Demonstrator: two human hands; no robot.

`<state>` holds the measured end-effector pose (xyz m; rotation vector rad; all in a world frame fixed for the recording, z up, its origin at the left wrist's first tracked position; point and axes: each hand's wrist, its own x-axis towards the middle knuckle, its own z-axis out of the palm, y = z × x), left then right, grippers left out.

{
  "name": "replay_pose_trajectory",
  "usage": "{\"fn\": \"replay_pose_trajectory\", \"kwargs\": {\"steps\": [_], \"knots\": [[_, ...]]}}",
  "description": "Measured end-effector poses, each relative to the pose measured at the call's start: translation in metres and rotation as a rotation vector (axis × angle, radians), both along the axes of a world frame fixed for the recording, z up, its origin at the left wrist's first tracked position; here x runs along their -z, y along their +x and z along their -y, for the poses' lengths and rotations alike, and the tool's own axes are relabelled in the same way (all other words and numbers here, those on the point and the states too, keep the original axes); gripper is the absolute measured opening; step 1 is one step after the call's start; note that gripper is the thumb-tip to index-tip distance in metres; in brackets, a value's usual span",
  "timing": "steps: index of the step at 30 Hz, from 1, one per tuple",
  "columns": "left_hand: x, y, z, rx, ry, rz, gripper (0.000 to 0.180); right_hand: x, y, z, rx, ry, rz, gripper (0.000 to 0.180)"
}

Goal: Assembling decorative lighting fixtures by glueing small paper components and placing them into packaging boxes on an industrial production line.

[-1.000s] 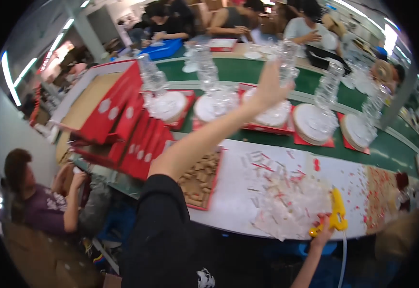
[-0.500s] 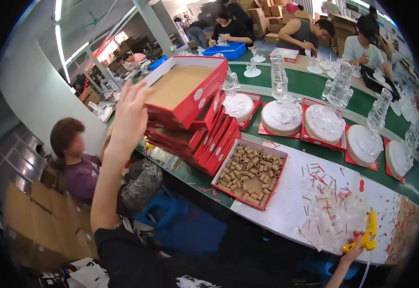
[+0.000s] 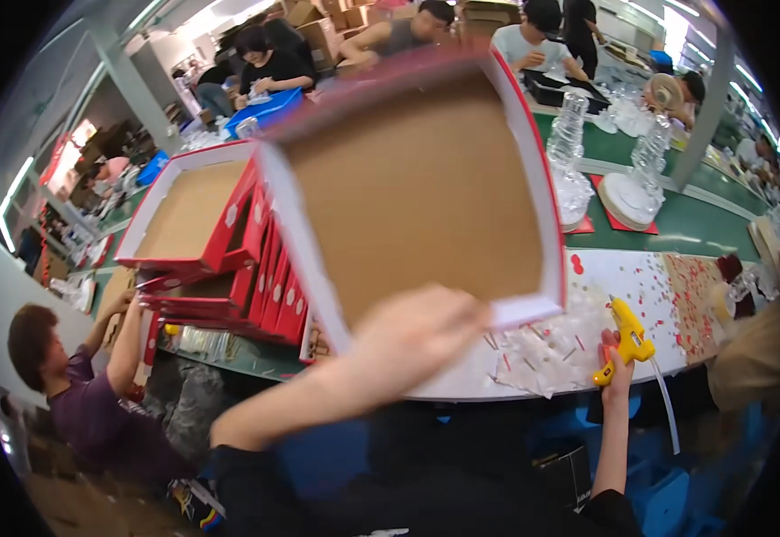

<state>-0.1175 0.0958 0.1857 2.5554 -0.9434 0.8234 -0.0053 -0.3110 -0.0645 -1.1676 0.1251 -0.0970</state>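
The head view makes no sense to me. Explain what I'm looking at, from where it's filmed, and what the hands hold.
This is filmed by a wide fisheye camera worn on a person's head, looking down at their own work, so straight edges bend near the rim. There is no machine, only two bare hands. The left hand holds up a shallow red-edged cardboard tray, brown inside, close to the camera and blurred. The right hand grips a yellow glue gun at the edge of the white work surface, which is strewn with small red and clear bits. To the left stands a stack of similar red trays. On the green table behind stand clear glass pieces. Other people work around.
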Motion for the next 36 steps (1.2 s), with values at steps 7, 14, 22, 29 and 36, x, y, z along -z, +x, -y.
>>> {"fn": "replay_pose_trajectory", "kwargs": {"steps": [7,14,22,29,36], "knots": [[0.161,0.035,0.096,0.214,-0.051,-0.55,0.028,-0.107,-0.046,0.006,-0.08,-0.057,-0.019,0.018],[0.183,0.014,0.078,0.101,-0.482,-0.473,0.031,-0.134,-0.045,-0.089,-0.5,-0.423,-0.045,0.043],[0.217,-0.008,0.04,-0.207,-0.565,-0.488,0.053,-0.099,-0.015,-0.158,-0.628,-0.581,-0.203,0.032],[0.229,-0.008,0.028,-0.092,-0.695,-0.577,0.065,-0.086,-0.003,-0.176,-0.691,-0.675,-0.319,0.016],[0.236,-0.004,0.028,-0.085,-0.747,-0.567,0.047,-0.078,-0.003,-0.175,-0.647,-0.672,-0.308,0.017]]}}
